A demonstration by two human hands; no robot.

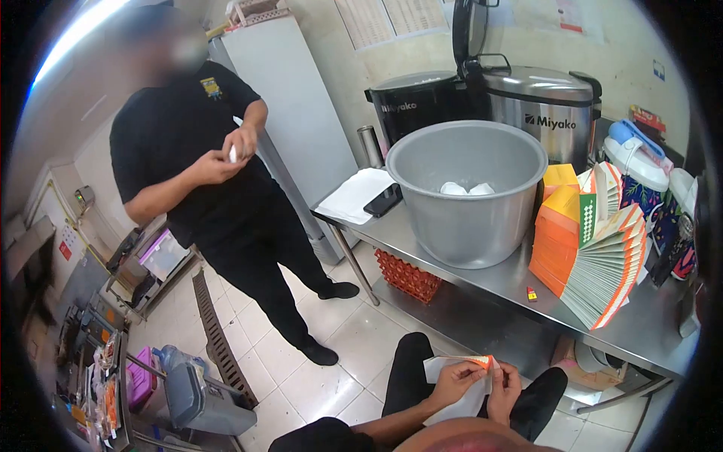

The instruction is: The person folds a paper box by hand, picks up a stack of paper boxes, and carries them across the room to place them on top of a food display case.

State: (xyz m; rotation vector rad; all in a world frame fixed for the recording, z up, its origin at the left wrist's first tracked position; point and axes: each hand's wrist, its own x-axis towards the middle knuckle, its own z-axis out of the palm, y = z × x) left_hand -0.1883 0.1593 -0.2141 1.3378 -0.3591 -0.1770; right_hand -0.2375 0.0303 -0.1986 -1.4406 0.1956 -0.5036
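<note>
Above my lap, my left hand (454, 383) and my right hand (504, 390) pinch the top edge of a white paper sheet (468, 401) with an orange printed corner. The fingers of both hands are pressed together on it, close to each other. On the steel table (482, 282) in front of me stands a large grey pot (468, 203) with white rounded items (453, 188) at its bottom. Fanned stacks of orange, white and green folded paper (599, 264) lie to its right, with a small red and yellow box (532, 294) near the table edge.
A co-worker in black (218, 158) stands at the left, holding a small white item. Two Miyako cookers (553, 113) stand behind the pot. A black phone (383, 200) and white papers (354, 193) lie left of it. Red egg trays (407, 276) sit below.
</note>
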